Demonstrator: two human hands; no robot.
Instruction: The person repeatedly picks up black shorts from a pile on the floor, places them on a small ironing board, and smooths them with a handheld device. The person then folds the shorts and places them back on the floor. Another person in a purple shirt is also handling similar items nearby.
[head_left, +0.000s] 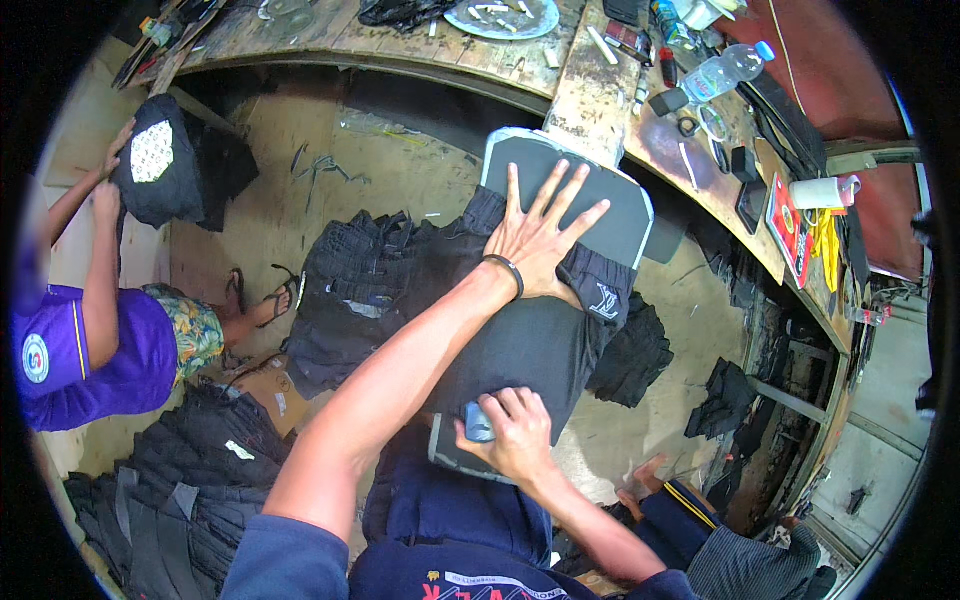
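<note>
A pair of black shorts or trousers [520, 350] is pulled over a dark grey board with a pale edge [610, 190], which sticks out from the workbench toward me. My left hand [540, 235] lies on the board's far end and the garment's gathered waistband, fingers spread wide. It wears a dark band at the wrist. Closer to my body, my right hand [518, 428] is closed round a small blue-grey block [479, 422], held against the black cloth near the board's near end. The block's underside is hidden. A white emblem [606, 302] shows at the garment's right side.
Black garments lie heaped on the floor [350, 290] and at lower left [190, 490]. A person in a purple shirt [105, 350] handles black cloth [170, 160]. Someone else is partly visible at lower right. The bench [350, 45] carries a bottle [725, 72] and a plate [500, 15].
</note>
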